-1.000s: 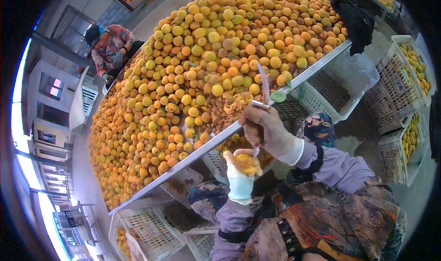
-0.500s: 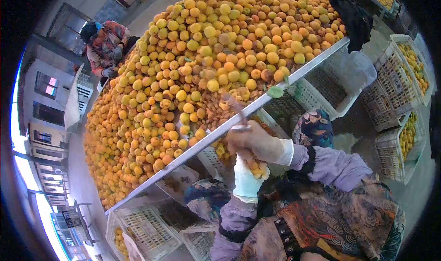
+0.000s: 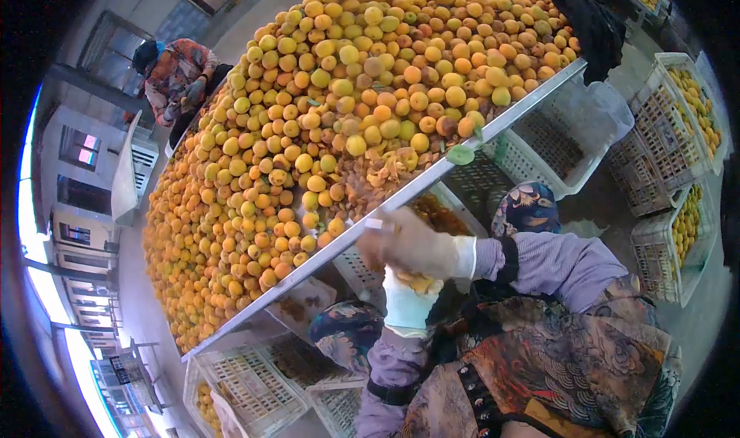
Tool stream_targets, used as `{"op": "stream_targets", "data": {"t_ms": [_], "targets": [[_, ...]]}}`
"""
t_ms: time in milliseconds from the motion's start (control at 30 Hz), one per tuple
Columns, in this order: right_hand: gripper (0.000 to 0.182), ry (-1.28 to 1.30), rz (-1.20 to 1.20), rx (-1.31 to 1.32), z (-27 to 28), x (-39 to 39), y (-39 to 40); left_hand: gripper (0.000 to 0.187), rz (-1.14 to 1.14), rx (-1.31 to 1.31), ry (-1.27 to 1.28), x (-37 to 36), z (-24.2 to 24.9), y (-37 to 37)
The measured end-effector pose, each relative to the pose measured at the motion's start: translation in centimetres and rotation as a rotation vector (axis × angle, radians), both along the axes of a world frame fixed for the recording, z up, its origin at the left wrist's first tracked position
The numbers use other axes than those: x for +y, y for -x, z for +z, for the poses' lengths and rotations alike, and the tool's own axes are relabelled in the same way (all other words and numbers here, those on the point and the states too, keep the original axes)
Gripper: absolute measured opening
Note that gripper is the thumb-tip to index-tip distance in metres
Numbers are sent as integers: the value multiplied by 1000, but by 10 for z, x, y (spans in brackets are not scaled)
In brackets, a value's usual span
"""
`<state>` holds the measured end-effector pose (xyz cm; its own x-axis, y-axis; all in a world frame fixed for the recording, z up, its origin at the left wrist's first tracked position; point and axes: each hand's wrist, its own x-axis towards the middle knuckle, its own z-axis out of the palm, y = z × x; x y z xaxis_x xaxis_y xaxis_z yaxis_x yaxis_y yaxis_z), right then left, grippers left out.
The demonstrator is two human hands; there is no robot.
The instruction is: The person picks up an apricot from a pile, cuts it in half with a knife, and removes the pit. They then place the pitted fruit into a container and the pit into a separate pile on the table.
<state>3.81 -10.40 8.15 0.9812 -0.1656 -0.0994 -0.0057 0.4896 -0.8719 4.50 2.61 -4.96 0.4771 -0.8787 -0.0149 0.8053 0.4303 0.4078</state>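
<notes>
desk (image 3: 331, 250): it stood before the person, and its metal rim ran at a slant along the near side.
fruit pile (image 3: 308, 122): many round fruits, yellow and orange, were heaped high on the desk.
torn fruit pieces (image 3: 389, 170): a brown-orange mass of them lay on the desk, close behind the near rim.
right hand (image 3: 412, 245): it was blurred, just in front of the desk rim, with fingers closed round a knife (image 3: 374, 224), of which only a small bright part was clear.
left hand (image 3: 408, 293): in a white glove and partly covered by the right hand, it was gripping a fruit before the desk.
held fruit (image 3: 420, 282): it showed a yellow-orange part on the person's side of the desk; whether the blade touched it, i could not tell.
green piece (image 3: 460, 155): it rested at the desk rim, toward the right end.
stacked crates (image 3: 651, 161): they stood to the right of the desk, with fruits inside.
co-worker (image 3: 181, 72): this person was bent beside the left part of the desk.
</notes>
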Motion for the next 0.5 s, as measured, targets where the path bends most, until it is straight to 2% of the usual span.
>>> {"op": "stream_targets", "data": {"t_ms": [67, 100, 167, 200, 267, 300, 333, 400, 433, 467, 500], "targets": [[22, -39, -40, -56, 10, -15, 0, 47, 260, 22, -589, -25, 59, 3], [22, -37, -42, -61, 10, -21, -1, 47, 259, 16, -586, -24, 63, 0], [25, -113, -107, -74, 9, -31, -1, 42, 128, 296, -321, -22, 68, -8], [25, -110, -106, -76, 9, -36, -1, 42, 128, 294, -318, -24, 72, -9], [27, -323, -171, -102, 12, -44, -2, 49, 181, 148, -380, -29, 83, -15], [26, -303, -174, -128, 13, -49, -4, 52, 239, 119, -480, -33, 90, -18], [23, -274, -166, -149, 15, -52, -1, 52, 249, 109, -477, -32, 91, -24], [26, 91, -35, 113, 21, -62, 4, 47, 243, 52, -425, -32, 89, -38], [26, 94, -32, 107, 15, -58, 4, 48, 287, 7, -439, -34, 99, -40], [29, 403, -12, -15, 2, -49, 4, 48, 291, -1, -436, -38, 99, -43], [34, 712, 4, -141, -8, -41, 4, 50, 404, -80, -541, -43, 97, -46]]}}
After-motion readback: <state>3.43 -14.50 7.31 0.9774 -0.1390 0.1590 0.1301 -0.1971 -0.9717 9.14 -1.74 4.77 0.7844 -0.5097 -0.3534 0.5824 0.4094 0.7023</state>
